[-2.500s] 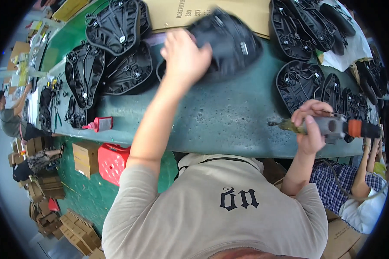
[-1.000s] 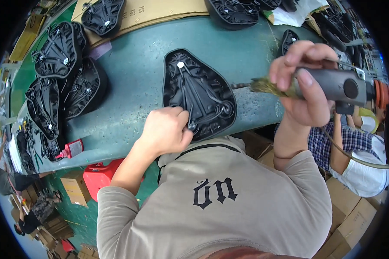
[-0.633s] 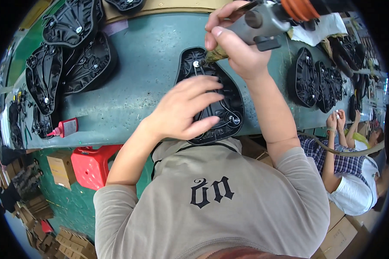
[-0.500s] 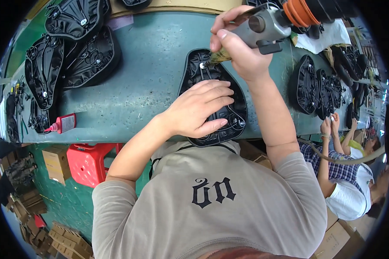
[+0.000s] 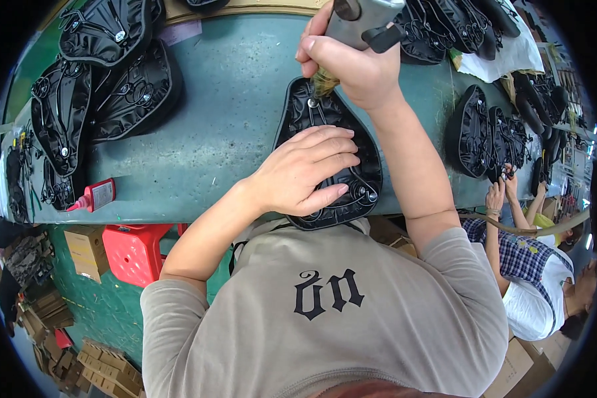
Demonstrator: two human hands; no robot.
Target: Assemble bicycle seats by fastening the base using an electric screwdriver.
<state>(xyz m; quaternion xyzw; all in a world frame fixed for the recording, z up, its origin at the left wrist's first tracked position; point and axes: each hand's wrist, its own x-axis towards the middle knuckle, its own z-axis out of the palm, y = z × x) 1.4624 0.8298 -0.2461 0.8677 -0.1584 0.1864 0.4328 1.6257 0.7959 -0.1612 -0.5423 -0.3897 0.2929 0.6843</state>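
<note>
The left hand (image 5: 303,171) lies flat, fingers spread, on the wide rear half of a black saddle base (image 5: 330,159) at the near edge of the green workbench (image 5: 225,119). It presses down rather than closing around anything. The saddle base lies underside up, its long axis running away from the person, wide end nearest the body and overhanging the bench edge, narrow nose farthest.

Just beyond, the right hand (image 5: 355,63) is clamped around the grey body of a power screwdriver (image 5: 361,16). Its tip points down onto a screw (image 5: 312,103) at the nose end. The screw therefore lies directly under the right hand and ahead of the left fingertips (image 5: 341,142).

Farther left, other black saddle bases (image 5: 119,73) lie piled. A red marker (image 5: 96,196) rests near the bench edge.
</note>
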